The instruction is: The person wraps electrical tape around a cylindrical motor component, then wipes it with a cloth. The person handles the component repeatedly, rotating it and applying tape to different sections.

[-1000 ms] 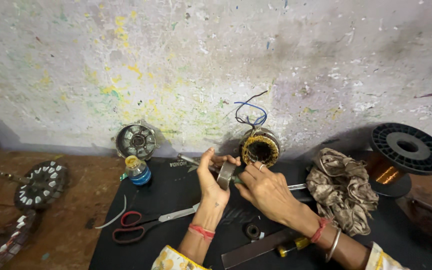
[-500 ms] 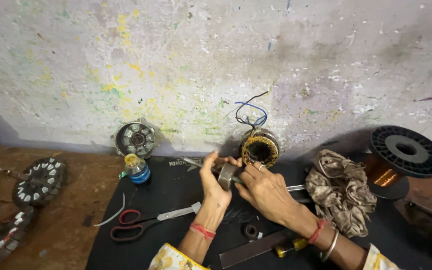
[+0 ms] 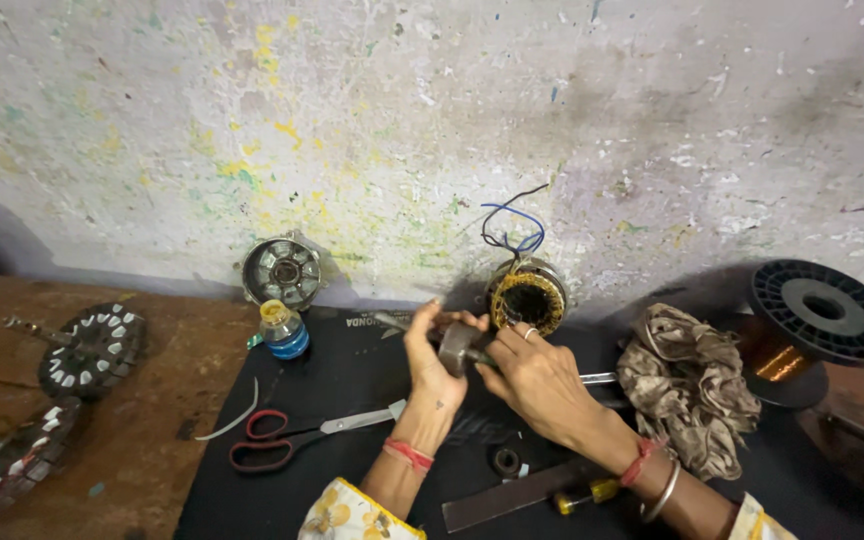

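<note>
**A:** Head cam looks down on a black mat (image 3: 352, 400). Both hands meet at the middle of it around a small grey metal cylinder (image 3: 457, 345) that looks like a motor part. Left hand (image 3: 432, 360) cups it from 9 o'clock with fingers curled around it, right hand (image 3: 537, 385) pinches it from 3 o'clock, fingers closed on it.

**B:** How far along does it look?

**A:** I'd guess mid-way. The wound stator (image 3: 527, 298) with yellow insulation and loose blue and black wires stands at 12 o'clock against the wall, apart from the hands, so the part isn't in anything. The copper wire spool (image 3: 812, 325) sits at 3 o'clock, untouched.

**B:** Tools?

**A:** Red-handled scissors (image 3: 297, 440) lie at 8 o'clock, a yellow-handled screwdriver (image 3: 582, 495) at 5 o'clock, a crumpled rag (image 3: 692, 400) at 3. None in hand.
</note>
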